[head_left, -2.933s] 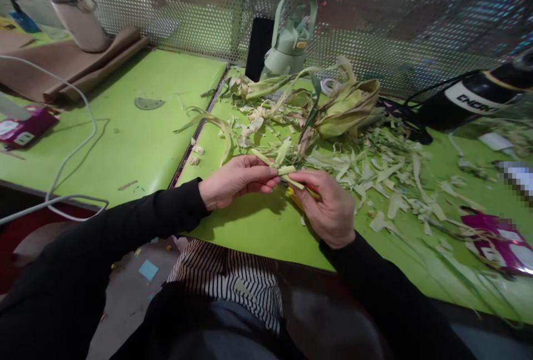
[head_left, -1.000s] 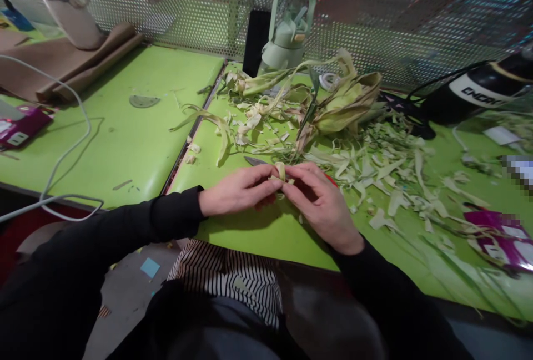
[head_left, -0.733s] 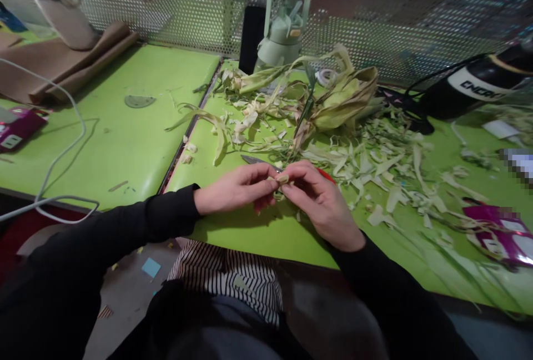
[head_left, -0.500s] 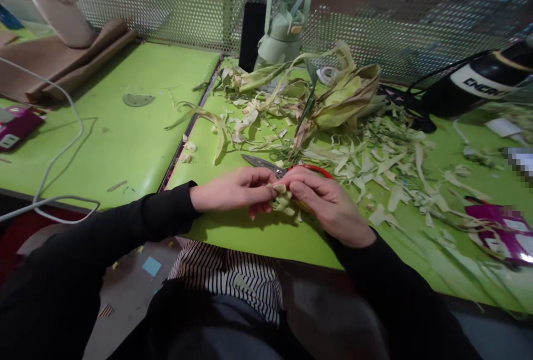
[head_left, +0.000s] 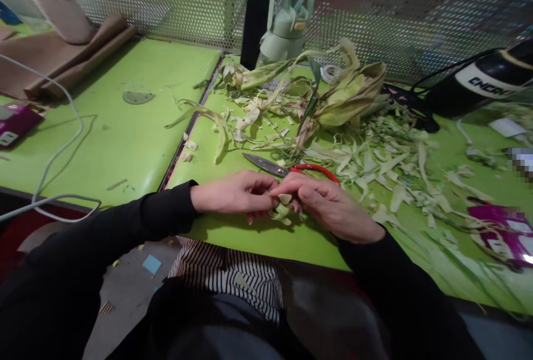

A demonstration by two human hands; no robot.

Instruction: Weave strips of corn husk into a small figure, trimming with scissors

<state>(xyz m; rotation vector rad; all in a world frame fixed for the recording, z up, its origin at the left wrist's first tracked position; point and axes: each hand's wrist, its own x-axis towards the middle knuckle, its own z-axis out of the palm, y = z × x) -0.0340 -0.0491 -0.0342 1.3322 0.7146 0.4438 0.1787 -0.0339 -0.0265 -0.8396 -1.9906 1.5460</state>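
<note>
Over the near edge of the green table, my left hand (head_left: 239,193) pinches a small bundle of pale green corn husk strips (head_left: 283,214). My right hand (head_left: 333,207) meets it from the other side, its bent fingers closed at the bundle's upper edge; the fingertips are partly hidden. Just beyond both hands lie scissors (head_left: 268,166) with red handles, the blades pointing left and part of the handle behind my right hand. Farther back rests a large dried corn husk (head_left: 350,99) among loose strips and scraps (head_left: 375,155).
A light green bottle (head_left: 283,38) and a black phone-like slab (head_left: 254,33) stand by the perforated metal screen (head_left: 187,10). A black bottle (head_left: 478,82) leans at right, near a purple box (head_left: 502,232). Brown paper (head_left: 79,66) and a white cable (head_left: 75,110) lie at left.
My right hand has shifted slightly right and down, uncovering more of the scissors' red handle. The husk bundle stays at my left fingertips, and its strips show more. The view has moved slightly.
</note>
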